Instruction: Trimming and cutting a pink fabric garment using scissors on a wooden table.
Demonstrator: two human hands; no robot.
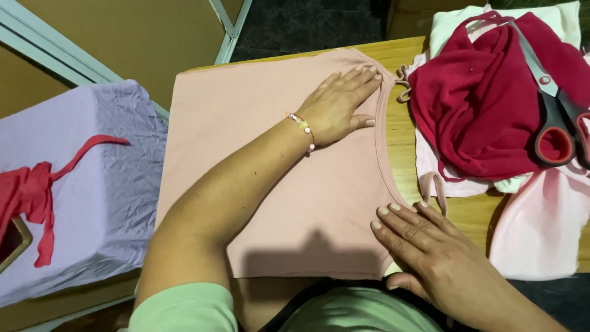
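A pale pink garment (246, 141) lies spread flat on the wooden table (405, 132), its neckline toward the right. My left hand (338, 104), with a beaded bracelet at the wrist, rests palm down on the garment's upper right part, fingers together near the neckline. My right hand (424, 246) presses flat on the garment's lower right corner, fingers slightly spread across the hem and the table. Neither hand grips anything.
A heap of clothes sits at the right: a dark red garment (485, 104) on white and light pink pieces (541, 227). Scissors with red and grey handles (550, 117) lie on the heap. A lilac-covered box (92, 184) with red fabric (31, 197) stands at the left.
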